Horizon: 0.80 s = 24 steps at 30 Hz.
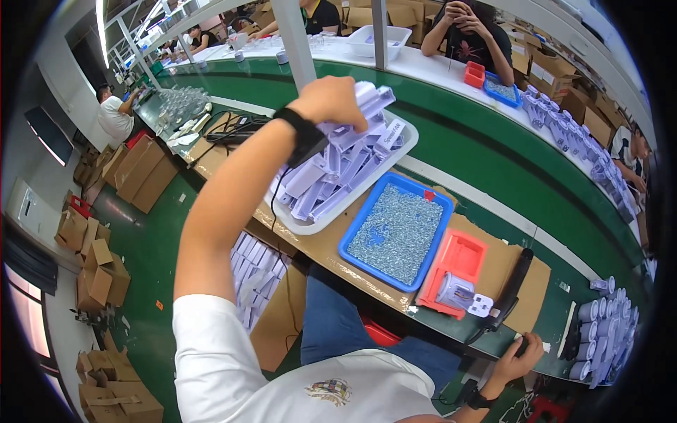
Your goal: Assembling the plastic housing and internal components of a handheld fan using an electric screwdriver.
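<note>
My left hand (pixel 330 103) reaches over the white tub (pixel 310 227), its fingers curled down around a pale lilac plastic piece (pixel 375 103) on top of the heap. Many similar long plastic shells (pixel 338 173) fill the tub. At the bench's near edge on the right, my right hand (pixel 520 357) is closed around a small dark object that is mostly hidden. Between the hands lie a blue tray (pixel 345 248) full of small silvery screws and a red fixture (pixel 462 257). A pale plastic housing with a white end (pixel 458 292) sits in the fixture. Beside it is a black power screwdriver (pixel 518 278).
Stacked pale cylindrical parts (pixel 599 331) stand at the bench's right end. A green conveyor (pixel 486 158) runs behind, with people across it. Below the bench at left, a carton (pixel 271 331) holds more shells. Cables (pixel 233 130) lie left of the tub; cardboard boxes (pixel 144 173) stand on the floor.
</note>
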Each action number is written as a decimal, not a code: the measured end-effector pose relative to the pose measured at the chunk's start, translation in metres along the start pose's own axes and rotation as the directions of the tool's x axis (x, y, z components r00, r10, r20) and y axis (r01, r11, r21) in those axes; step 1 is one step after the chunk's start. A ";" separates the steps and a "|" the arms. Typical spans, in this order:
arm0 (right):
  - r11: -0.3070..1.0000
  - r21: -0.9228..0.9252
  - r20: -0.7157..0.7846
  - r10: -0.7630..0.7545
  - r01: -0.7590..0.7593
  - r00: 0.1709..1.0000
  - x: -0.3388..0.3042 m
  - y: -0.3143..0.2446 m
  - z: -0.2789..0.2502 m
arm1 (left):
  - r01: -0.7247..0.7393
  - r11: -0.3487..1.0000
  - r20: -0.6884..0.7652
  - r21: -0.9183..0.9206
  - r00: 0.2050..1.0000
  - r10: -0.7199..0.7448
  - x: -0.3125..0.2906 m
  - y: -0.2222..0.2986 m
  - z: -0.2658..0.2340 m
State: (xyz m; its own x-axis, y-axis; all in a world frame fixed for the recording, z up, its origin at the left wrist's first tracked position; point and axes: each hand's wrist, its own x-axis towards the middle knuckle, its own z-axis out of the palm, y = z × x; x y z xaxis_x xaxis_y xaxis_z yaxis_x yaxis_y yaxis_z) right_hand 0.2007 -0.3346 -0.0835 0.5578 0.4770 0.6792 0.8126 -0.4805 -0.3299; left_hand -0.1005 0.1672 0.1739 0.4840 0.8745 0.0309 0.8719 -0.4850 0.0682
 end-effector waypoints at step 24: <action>0.996 -0.029 0.021 -0.082 0.083 0.996 0.003 0.012 0.008 | -0.359 0.702 -0.700 -0.615 0.658 -0.277 -0.191 -0.116 0.047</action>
State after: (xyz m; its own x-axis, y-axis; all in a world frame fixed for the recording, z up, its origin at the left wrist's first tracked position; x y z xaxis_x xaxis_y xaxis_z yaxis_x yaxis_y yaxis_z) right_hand 0.2136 -0.3327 -0.0907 0.4925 0.5300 0.6903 0.8507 -0.4608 -0.2531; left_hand -0.2903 0.0561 0.1131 0.0243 0.7142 0.6996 0.3927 -0.6503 0.6502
